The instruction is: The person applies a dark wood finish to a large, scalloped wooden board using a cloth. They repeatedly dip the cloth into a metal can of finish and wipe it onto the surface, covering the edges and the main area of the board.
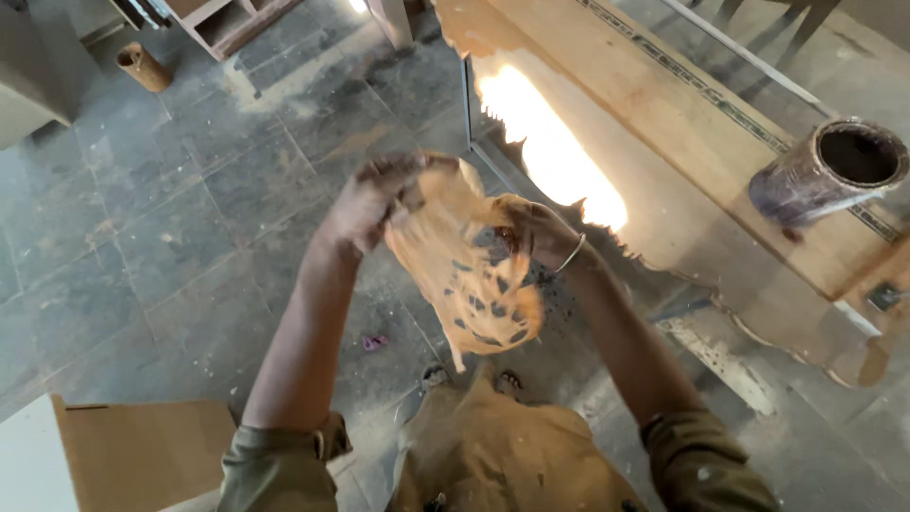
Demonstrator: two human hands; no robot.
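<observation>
The orange cloth (469, 275), stained with dark patches and worn through in holes, hangs in mid-frame between our two hands, above the grey tiled floor (142, 246) and just left of the glossy wooden tabletop (664, 123) that fills the upper right. Our left hand (370, 204) has its fingers closed on the cloth's upper left edge and our right hand (536, 232) pinches the upper right edge, both equally near, so the cloth's long axis drops downward from the fingers toward our knees. A dark cylindrical can (829, 171) stands on the tabletop at the right edge, well apart from both hands.
</observation>
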